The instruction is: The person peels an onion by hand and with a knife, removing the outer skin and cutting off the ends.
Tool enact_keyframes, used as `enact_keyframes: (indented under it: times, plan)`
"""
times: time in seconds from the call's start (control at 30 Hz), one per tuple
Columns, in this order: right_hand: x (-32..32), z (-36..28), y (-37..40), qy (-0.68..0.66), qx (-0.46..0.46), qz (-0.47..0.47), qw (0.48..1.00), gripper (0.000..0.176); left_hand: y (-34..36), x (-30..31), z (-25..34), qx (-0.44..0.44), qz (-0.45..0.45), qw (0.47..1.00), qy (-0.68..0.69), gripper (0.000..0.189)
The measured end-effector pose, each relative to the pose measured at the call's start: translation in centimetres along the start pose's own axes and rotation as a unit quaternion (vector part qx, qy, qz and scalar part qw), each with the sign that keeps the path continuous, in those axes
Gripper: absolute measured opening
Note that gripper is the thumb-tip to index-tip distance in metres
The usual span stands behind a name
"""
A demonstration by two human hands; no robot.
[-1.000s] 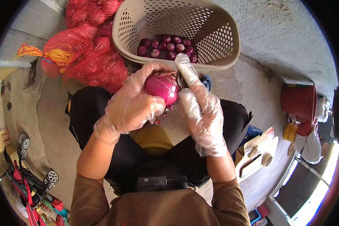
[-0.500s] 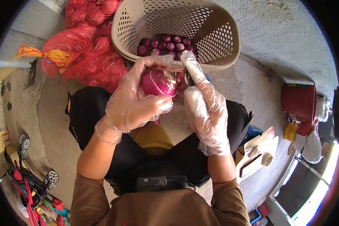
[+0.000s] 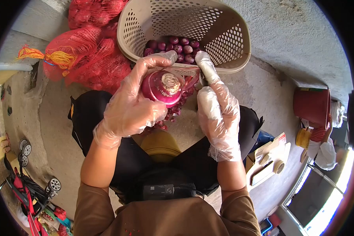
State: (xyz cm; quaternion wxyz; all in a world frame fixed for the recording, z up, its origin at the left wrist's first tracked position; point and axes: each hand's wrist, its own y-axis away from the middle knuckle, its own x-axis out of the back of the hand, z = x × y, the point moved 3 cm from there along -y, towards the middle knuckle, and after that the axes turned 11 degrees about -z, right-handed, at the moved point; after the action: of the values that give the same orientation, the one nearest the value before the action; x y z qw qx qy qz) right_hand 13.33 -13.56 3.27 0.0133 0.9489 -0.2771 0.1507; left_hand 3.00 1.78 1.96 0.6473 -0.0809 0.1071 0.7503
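Observation:
A red onion (image 3: 161,87), its root end facing up at me, sits in my gloved left hand (image 3: 130,100), whose fingers and thumb wrap round its left side. From the onion's upper right a strip of onion skin (image 3: 190,81) stretches to my right hand (image 3: 220,110), also in a clear plastic glove. That hand pinches the strip between index finger and thumb. A small grey, blade-like piece shows between those fingers, but most of it is hidden. Dark red onion peels (image 3: 177,112) lie below and behind the onion, above a yellow container (image 3: 159,145) between my knees.
A beige perforated basket (image 3: 246,47) ahead holds several small red onions (image 3: 178,48). Red mesh sacks (image 3: 102,59) of onions stand at its left. On the right are a dark red bucket (image 3: 311,105) and cardboard pieces (image 3: 268,159). A stroller (image 3: 25,185) stands at lower left.
My left hand has moved slightly left and toward me, turning the onion's root end upward. My right hand has shifted slightly right. The skin strip between them is longer, and more peels show below.

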Motion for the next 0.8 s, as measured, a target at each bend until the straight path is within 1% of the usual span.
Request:
enact_keyframes:
  times: [0.03, 0.1, 0.17, 0.23, 0.3, 0.37, 0.43, 0.47, 0.5, 0.53, 0.57, 0.6, 0.67, 0.77, 0.8]
  plan:
    - [0.2, -0.4, 0.1, -0.012, -0.027, 0.002, 1.0, 0.045, 0.0, 0.0, 0.0, -0.005, -0.006, 1.0, 0.011, 0.066]
    - [0.5, 0.0, 0.1, -0.031, -0.017, 0.025, 0.999, 0.044, 0.1, 0.2, -0.1, -0.016, -0.017, 0.999, 0.034, 0.066]
    - [1.0, 1.4, -0.1, -0.045, 0.057, 0.065, 0.995, 0.044, 0.2, 0.2, 0.1, -0.008, -0.026, 0.999, 0.038, 0.065]
    - [1.4, 1.4, -0.1, -0.154, 0.012, 0.086, 0.984, 0.042, 0.3, 0.3, 0.1, -0.014, -0.032, 0.999, 0.037, 0.065]
    - [1.9, 1.7, 0.0, -0.098, 0.064, 0.087, 0.989, 0.042, 0.1, 0.5, -0.2, -0.033, -0.034, 0.998, 0.032, 0.064]
    - [2.0, 1.4, 0.0, -0.076, 0.059, 0.063, 0.993, 0.042, 0.0, 1.0, -0.4, -0.059, -0.015, 0.998, 0.019, 0.063]
    - [2.0, 0.6, 0.0, -0.067, -0.01, 0.025, 0.997, 0.043, 0.0, 1.2, -0.2, -0.068, 0.005, 0.997, 0.028, 0.063]
    - [2.0, -0.1, 0.2, -0.069, -0.077, -0.002, 0.995, 0.043, 0.0, 1.3, 0.2, -0.064, 0.016, 0.997, 0.044, 0.063]
    - [1.9, 0.0, 0.2, -0.069, -0.09, -0.018, 0.993, 0.044, 0.0, 1.3, 0.6, -0.061, 0.027, 0.996, 0.059, 0.064]
    - [1.8, 0.1, 0.2, -0.068, -0.103, -0.034, 0.992, 0.045, 0.0, 1.3, 0.7, -0.05, 0.058, 0.995, 0.064, 0.066]
    - [1.7, 0.2, 0.2, -0.067, -0.116, -0.05, 0.99, 0.046, 0.0, 1.5, 0.6, -0.054, 0.058, 0.995, 0.054, 0.066]
    - [1.4, 0.2, 0.1, -0.049, -0.099, -0.058, 0.992, 0.046, 0.0, 1.9, 0.5, -0.058, 0.057, 0.996, 0.045, 0.067]
    - [1.6, -0.1, 0.1, 0.044, -0.127, -0.124, 0.983, 0.05, -0.1, 2.0, 0.4, -0.068, 0.063, 0.995, 0.039, 0.07]
    - [1.2, 0.6, 0.5, 0.214, -0.149, -0.185, 0.947, 0.056, -0.1, 1.8, 0.3, -0.076, 0.065, 0.994, 0.037, 0.071]
    - [1.0, 0.7, 0.7, 0.224, -0.136, -0.186, 0.947, 0.062, -0.1, 1.7, 0.3, -0.082, 0.054, 0.994, 0.049, 0.069]
